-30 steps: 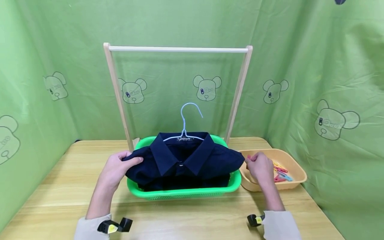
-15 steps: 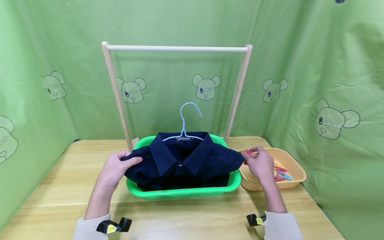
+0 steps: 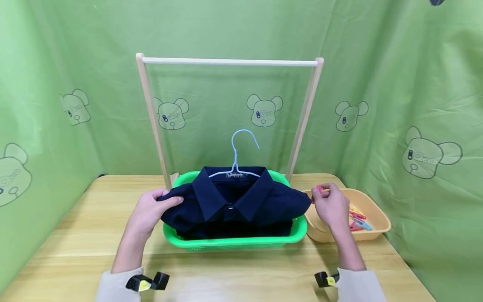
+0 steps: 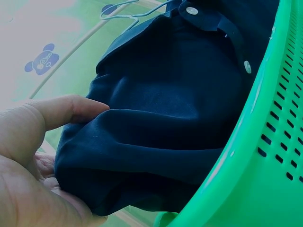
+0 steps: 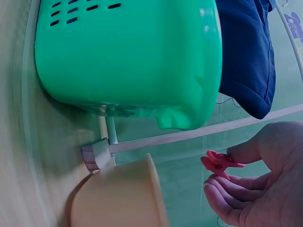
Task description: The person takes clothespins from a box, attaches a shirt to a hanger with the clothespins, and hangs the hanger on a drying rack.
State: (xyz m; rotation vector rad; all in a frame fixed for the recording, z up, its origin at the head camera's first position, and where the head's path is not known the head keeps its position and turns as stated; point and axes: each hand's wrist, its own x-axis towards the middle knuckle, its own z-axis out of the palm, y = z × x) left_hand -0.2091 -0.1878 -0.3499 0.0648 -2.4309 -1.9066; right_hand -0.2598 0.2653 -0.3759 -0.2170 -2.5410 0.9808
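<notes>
A dark navy collared shirt [image 3: 279,203] hangs on a light blue wire hanger [image 3: 235,157] and lies over a green basket [image 3: 234,243]. My left hand [image 3: 148,212] pinches the shirt's left-side shoulder between thumb and fingers; the fingers beneath are partly hidden by cloth. Beside the opposite shoulder, my right hand [image 3: 333,206] pinches a red clothespin [image 5: 220,163] between thumb and fingertips. In the right wrist view the clothespin is apart from the cloth, and its jaws point toward the basket side.
A pale orange tub [image 3: 371,235] with several coloured clothespins [image 3: 360,222] stands right of the basket, under my right hand. Behind the basket rises a wooden rack [image 3: 307,105] with a white crossbar [image 3: 230,61]. Green curtain [image 3: 426,84] surrounds the wooden table [image 3: 226,272].
My right hand has turned and shifted slightly, bringing more of the red clothespin into sight. The left hand keeps its grip on the shirt. The whole head view has moved a little.
</notes>
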